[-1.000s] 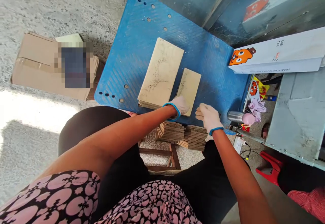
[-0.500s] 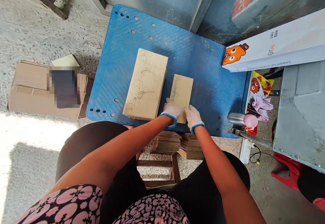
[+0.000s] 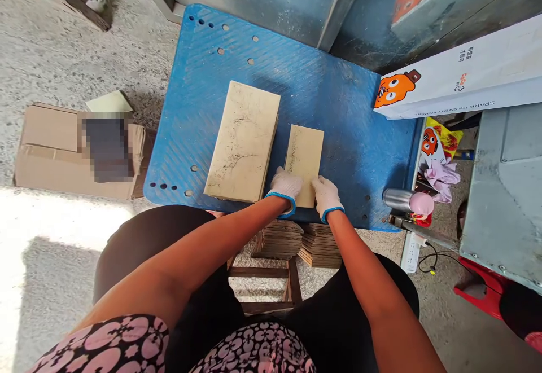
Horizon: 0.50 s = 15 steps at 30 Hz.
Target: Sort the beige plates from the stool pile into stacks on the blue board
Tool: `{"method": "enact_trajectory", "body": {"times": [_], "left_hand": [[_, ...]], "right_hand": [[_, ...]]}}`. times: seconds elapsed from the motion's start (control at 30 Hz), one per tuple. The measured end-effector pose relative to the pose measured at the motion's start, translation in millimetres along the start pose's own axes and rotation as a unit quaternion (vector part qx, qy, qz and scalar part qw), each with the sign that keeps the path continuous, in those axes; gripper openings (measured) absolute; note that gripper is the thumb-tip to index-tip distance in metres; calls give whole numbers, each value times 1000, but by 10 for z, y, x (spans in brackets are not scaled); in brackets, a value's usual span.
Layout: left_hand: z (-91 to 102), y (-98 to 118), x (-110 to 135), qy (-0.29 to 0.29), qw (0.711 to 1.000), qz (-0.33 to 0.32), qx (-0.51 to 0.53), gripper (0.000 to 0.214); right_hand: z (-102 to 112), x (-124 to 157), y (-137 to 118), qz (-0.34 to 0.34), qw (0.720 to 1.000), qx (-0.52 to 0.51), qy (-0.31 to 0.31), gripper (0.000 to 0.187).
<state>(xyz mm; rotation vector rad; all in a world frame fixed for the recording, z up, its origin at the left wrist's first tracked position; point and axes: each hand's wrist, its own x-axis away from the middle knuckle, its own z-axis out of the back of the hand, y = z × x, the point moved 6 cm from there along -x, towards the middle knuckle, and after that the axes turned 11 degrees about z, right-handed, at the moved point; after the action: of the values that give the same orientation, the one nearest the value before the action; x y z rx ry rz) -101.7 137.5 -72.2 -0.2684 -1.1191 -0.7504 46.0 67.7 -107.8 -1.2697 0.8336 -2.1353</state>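
Note:
Both my hands wear white knit gloves with blue cuffs. My left hand [image 3: 286,187] is closed on the left edge of a small cream rectangular board [image 3: 305,150], fingers partly over its near end. On the opposite edge, my right hand [image 3: 326,193] grips with fingers bent against the side. The board bears a speckled dark pattern along its left side, and it lies flat, perhaps on others I cannot make out. Left of it stands a stack of larger cream boards [image 3: 243,139], the top one marked with dark branching lines. My left wrist is close to that stack's near corner.
Everything rests on a blue plastic table [image 3: 355,130] against a metal panel. A white printed box [image 3: 457,74] and a steel flask [image 3: 398,198] are at the right. Stacked brown boards [image 3: 279,238] sit below the near edge; a cardboard box [image 3: 51,153] lies on the floor left.
The view has shifted slightly. Both hands stay at the small board's edges, with the right hand's fingers a little differently placed. The larger stack has not moved.

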Motion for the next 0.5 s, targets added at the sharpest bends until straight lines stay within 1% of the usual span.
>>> {"method": "enact_trajectory", "body": {"times": [0.13, 0.2, 0.3, 0.4, 0.5], "left_hand": [[33, -16, 11, -6, 1000, 14, 16, 46], [49, -23, 24, -11, 999, 21, 31, 46], [63, -25, 30, -10, 999, 27, 42, 50], [72, -26, 26, -11, 998, 32, 45, 51], [106, -34, 22, -7, 998, 34, 56, 47]], "right_hand": [[-24, 14, -3, -49, 991, -124, 17, 17], [-33, 19, 2, -71, 984, -163, 21, 15], [-31, 28, 10, -92, 979, -181, 22, 15], [-25, 33, 21, -98, 978, -183, 23, 12], [-48, 35, 28, -102, 978, -181, 2, 13]]}}
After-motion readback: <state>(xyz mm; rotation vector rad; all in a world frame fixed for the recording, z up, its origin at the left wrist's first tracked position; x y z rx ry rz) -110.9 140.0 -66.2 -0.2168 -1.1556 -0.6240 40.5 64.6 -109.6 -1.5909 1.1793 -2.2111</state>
